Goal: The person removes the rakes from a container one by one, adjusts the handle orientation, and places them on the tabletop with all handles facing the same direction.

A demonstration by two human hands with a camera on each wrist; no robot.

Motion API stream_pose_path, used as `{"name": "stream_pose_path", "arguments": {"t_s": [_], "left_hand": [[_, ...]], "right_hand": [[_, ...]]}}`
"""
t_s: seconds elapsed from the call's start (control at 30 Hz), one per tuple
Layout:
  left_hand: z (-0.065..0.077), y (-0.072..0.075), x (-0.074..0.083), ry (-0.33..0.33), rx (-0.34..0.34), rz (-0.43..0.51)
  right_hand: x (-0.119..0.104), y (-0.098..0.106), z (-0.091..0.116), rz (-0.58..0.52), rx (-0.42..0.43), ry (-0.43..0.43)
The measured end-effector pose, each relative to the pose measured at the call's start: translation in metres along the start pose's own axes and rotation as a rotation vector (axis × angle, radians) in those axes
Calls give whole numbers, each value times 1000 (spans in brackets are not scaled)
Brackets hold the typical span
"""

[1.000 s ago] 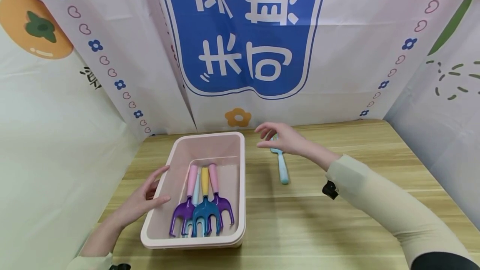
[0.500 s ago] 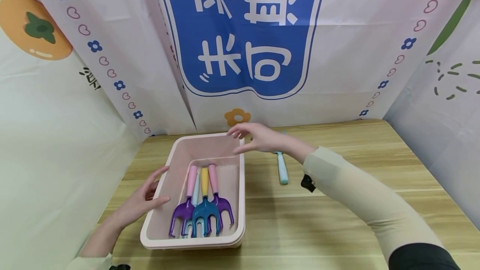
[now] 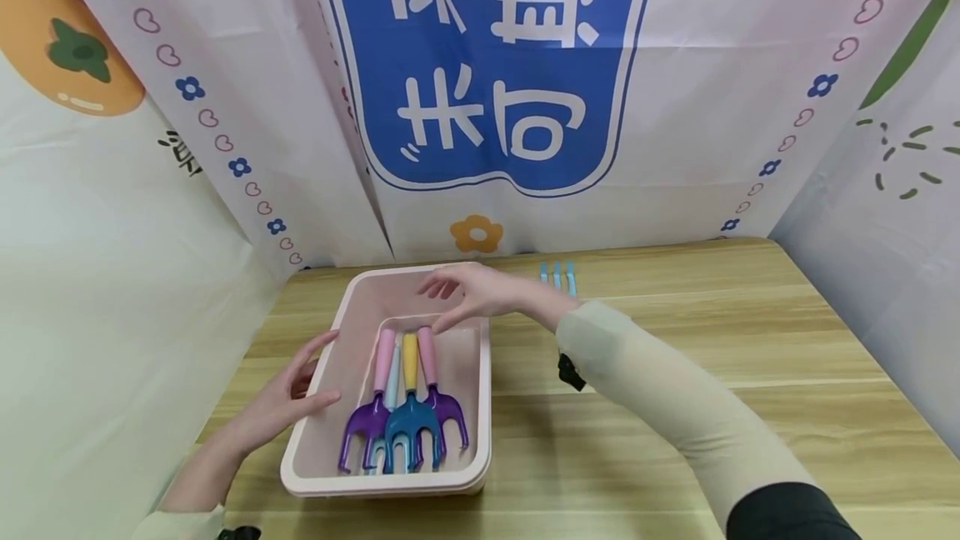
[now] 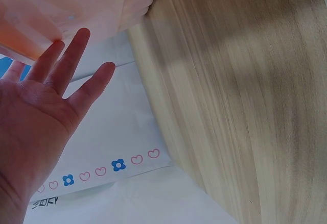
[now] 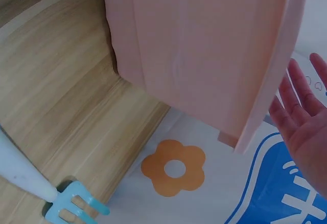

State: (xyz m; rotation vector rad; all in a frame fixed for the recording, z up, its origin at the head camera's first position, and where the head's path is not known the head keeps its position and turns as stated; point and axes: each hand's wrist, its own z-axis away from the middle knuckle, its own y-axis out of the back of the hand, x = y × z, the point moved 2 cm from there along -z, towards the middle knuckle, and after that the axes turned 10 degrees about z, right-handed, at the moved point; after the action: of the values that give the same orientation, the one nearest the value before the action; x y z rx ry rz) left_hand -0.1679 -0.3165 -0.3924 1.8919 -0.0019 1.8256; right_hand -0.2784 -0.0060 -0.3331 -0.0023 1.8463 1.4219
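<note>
My left hand is at the left wall of a pale pink plastic bin, its fingers straight at the rim and outer side. Inside lie several small garden forks: two purple ones with pink handles, at left and right, and a teal fork with a yellow handle. A light blue fork is partly hidden beneath them. My right hand, fingers loosely bent and holding nothing, hovers over the bin's far right part, above the handle ends. In the right wrist view it appears beyond the bin's rim.
Right of the bin, another light blue fork lies on the wooden table; my right forearm covers its handle in the head view. Printed white cloth hangs behind the table and along both sides.
My right hand has moved left, from above the light blue fork on the table to over the bin. My left hand, the bin and the forks have stayed put.
</note>
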Motion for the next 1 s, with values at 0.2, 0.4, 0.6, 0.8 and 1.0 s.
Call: {"name": "stream_pose_path", "arguments": {"t_s": [0.2,0.4,0.6,0.8,1.0], "left_hand": [[1,1,-1,-11,1,-17],[0,2,0,-16,0,-21],[-1,2,-2,21,15,-52],[-1,1,-5,33,12,-58],[-1,2,-4,-5,-5,-14]], "right_hand": [[6,-13,-15,-11,-22,-13],[7,-24,-27,3,-104,-30],[3,-39,-35,67,-216,-63],[2,-50,-44,112,-282,-102],[2,-60,-53,138,-344,-115]]}}
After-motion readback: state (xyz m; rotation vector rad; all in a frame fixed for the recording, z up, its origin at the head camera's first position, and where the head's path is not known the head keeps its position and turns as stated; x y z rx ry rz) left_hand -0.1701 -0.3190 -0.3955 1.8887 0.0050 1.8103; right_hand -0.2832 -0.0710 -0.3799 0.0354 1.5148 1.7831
